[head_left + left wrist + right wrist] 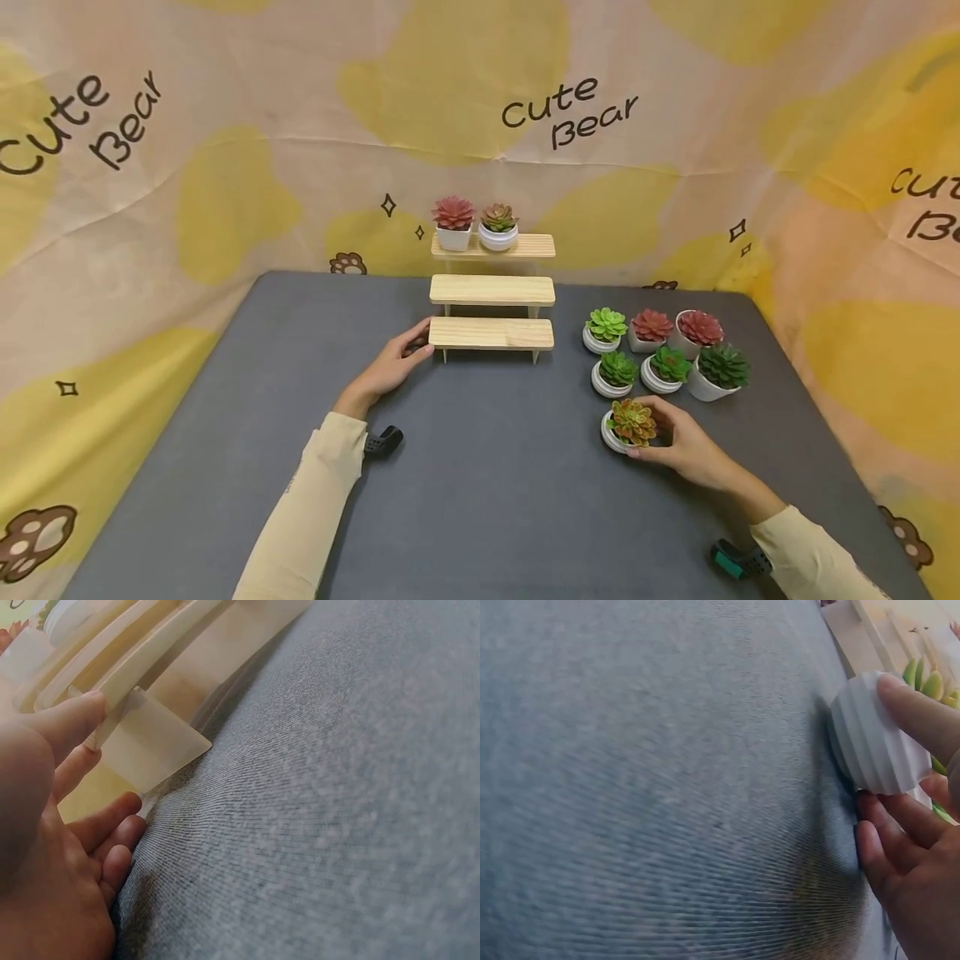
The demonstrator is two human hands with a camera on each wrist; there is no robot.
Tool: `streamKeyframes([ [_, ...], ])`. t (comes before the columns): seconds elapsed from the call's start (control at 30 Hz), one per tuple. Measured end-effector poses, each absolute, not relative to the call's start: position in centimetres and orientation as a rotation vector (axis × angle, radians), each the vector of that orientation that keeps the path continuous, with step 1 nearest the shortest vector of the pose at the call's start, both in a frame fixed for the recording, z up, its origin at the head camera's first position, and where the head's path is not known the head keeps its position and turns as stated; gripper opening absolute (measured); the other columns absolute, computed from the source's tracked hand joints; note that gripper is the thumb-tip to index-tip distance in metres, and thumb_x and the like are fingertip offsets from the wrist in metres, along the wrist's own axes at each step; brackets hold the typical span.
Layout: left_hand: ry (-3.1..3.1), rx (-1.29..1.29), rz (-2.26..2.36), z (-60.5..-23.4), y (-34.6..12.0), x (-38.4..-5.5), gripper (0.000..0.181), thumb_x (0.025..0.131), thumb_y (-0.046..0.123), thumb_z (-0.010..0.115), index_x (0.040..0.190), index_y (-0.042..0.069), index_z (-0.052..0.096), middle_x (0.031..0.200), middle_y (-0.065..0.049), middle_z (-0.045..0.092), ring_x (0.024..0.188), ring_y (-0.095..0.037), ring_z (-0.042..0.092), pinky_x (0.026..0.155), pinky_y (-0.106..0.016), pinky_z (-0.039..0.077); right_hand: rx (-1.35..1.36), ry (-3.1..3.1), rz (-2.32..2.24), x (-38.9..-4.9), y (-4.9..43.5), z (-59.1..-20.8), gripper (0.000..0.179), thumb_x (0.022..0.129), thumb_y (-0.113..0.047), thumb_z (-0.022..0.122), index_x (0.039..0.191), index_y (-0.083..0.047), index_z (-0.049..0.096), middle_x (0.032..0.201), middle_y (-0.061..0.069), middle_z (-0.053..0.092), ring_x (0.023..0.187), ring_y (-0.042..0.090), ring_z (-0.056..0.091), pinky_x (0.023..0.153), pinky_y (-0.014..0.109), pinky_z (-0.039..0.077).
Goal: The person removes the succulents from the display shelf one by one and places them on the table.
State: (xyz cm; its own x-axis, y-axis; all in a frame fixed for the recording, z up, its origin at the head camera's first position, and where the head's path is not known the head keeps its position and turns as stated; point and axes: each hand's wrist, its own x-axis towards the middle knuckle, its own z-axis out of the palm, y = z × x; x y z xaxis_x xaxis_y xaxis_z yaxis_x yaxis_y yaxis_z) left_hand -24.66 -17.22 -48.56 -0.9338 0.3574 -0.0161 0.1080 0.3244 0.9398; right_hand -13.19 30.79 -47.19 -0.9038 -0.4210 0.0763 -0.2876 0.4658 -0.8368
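Note:
A three-step wooden display stand (491, 333) with clear supports stands at the back middle of the table. At the left end of its lowest step, my left hand (390, 367) holds the edge between thumb and index finger; the other fingers curl loosely beside the clear support (154, 742). My right hand (686, 442) grips a potted succulent (632, 422) with orange-green leaves, thumb on the near side and fingers on the far side. Its ribbed white pot (877, 735) is upright on or just above the table; I cannot tell which.
On the top step sit a pink succulent (453, 213) and a reddish-green succulent (498, 227). Several more potted succulents, among them a bright green one (606, 325) and a dark green one (722, 368), stand in two rows beyond my right hand. A patterned cloth (450, 100) hangs behind the grey table (480, 500).

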Motion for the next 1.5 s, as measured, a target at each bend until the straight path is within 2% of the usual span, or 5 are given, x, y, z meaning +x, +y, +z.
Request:
streamKeyframes([
  [0.13, 2.379, 0.437, 1.646, -48.5, -17.2, -24.6, 0.061, 0.107, 0.022, 0.051, 0.162, 0.013, 0.025, 0.160, -0.017, 0.041, 0.142, -0.037, 0.042, 0.114, -0.055, 0.031, -0.630, 2.594, -1.430, -13.1, 30.8, -47.5, 0.059, 0.081, -0.006, 0.084, 0.132, 0.000, 0.054, 0.118, -0.016, 0.061, 0.101, -0.005, 0.061, 0.085, 0.014, 0.049],
  [0.47, 2.410, 0.451, 1.627, -48.0, -17.6, -24.4, 0.062, 0.108, 0.024, 0.051, 0.162, 0.012, 0.025, 0.159, -0.018, 0.041, 0.142, -0.038, 0.042, 0.114, -0.057, 0.031, -0.635, 2.694, -1.340, -12.8, 30.6, -45.1, 0.072, 0.083, -0.012, 0.084, 0.144, 0.000, 0.047, 0.135, 0.019, 0.060, 0.117, -0.014, 0.052, 0.096, 0.010, 0.044],
  [0.73, 2.412, 0.461, 1.630, -47.0, -17.8, -24.8, 0.061, 0.108, 0.018, 0.048, 0.162, 0.009, 0.023, 0.161, -0.021, 0.038, 0.142, -0.041, 0.040, 0.114, -0.057, 0.030, -0.820, 2.755, -1.514, -14.5, 28.7, -38.0, 0.055, 0.088, 0.006, 0.072, 0.140, -0.001, 0.053, 0.129, -0.019, 0.061, 0.116, -0.003, 0.060, 0.097, 0.010, 0.045],
  [1.17, 2.406, 0.441, 1.612, -47.9, -18.6, -24.2, 0.063, 0.107, 0.027, 0.051, 0.162, 0.012, 0.024, 0.161, -0.018, 0.039, 0.143, -0.038, 0.041, 0.115, -0.057, 0.032, -0.819, 2.523, -1.853, -22.7, 21.7, -32.8, 0.039, 0.097, 0.001, 0.063, 0.135, -0.001, 0.056, 0.122, -0.007, 0.066, 0.112, 0.006, 0.064, 0.096, 0.016, 0.049],
  [1.5, 2.397, 0.452, 1.646, -48.4, -17.2, -24.0, 0.061, 0.107, 0.025, 0.052, 0.162, 0.013, 0.027, 0.159, -0.017, 0.042, 0.141, -0.037, 0.043, 0.110, -0.050, 0.034, -0.621, 2.477, -1.762, -28.1, 16.9, -32.3, 0.066, 0.097, -0.009, 0.066, 0.155, -0.006, 0.035, 0.157, 0.026, 0.038, 0.145, 0.044, 0.038, 0.116, 0.058, 0.035],
])
